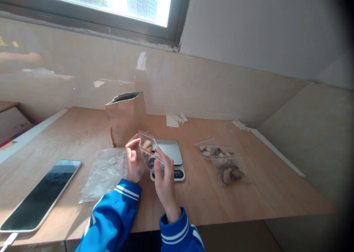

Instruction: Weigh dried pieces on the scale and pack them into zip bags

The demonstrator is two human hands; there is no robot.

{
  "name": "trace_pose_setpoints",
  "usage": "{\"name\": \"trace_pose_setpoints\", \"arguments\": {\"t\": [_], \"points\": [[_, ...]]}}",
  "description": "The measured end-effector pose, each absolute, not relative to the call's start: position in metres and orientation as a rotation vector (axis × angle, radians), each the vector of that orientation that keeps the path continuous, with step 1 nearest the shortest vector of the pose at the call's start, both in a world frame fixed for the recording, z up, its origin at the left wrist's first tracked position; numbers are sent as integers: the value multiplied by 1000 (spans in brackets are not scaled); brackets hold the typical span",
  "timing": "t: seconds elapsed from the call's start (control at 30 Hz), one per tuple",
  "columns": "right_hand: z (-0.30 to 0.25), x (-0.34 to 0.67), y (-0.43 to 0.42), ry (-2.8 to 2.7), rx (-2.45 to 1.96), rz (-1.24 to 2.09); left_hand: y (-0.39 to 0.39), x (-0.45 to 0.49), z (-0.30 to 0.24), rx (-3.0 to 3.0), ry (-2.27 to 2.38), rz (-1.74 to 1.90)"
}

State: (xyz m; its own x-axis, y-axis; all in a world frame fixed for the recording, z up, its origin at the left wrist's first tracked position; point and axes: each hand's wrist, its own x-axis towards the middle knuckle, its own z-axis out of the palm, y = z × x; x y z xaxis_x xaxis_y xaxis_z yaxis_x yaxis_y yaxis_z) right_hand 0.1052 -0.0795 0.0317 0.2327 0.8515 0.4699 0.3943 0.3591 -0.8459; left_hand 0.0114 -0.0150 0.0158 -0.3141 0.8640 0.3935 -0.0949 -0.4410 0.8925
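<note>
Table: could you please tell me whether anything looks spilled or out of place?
Nothing is spilled. Only two crumpled paper scraps lie loose by the wall; the left hand and right hand hold a small bag above the scale.

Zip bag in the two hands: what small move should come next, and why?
Probably pinch shut the mouth of the zip bag. It already holds a few pieces, the left hand and right hand both grip it just above the scale, and two filled bags lie flat to the right. Whether its seal is already closed is unclear.
</note>
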Motion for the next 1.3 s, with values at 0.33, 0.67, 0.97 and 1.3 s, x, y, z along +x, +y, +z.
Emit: {"name": "trace_pose_setpoints", "arguments": {"t": [0.33,0.67,0.97,1.3], "points": [[21,130,-86,-953,-1167,765,-12,6,4,1366,1068,1631],[24,138,-89,-898,-1248,737,-13,10,6,1254,1168,1890],[28,146,-93,-880,-1201,873,-18,11,9,1179,1098,1872],[11,167,-88,-879,-1256,628,-16,15,17,1086,973,1568]]}}
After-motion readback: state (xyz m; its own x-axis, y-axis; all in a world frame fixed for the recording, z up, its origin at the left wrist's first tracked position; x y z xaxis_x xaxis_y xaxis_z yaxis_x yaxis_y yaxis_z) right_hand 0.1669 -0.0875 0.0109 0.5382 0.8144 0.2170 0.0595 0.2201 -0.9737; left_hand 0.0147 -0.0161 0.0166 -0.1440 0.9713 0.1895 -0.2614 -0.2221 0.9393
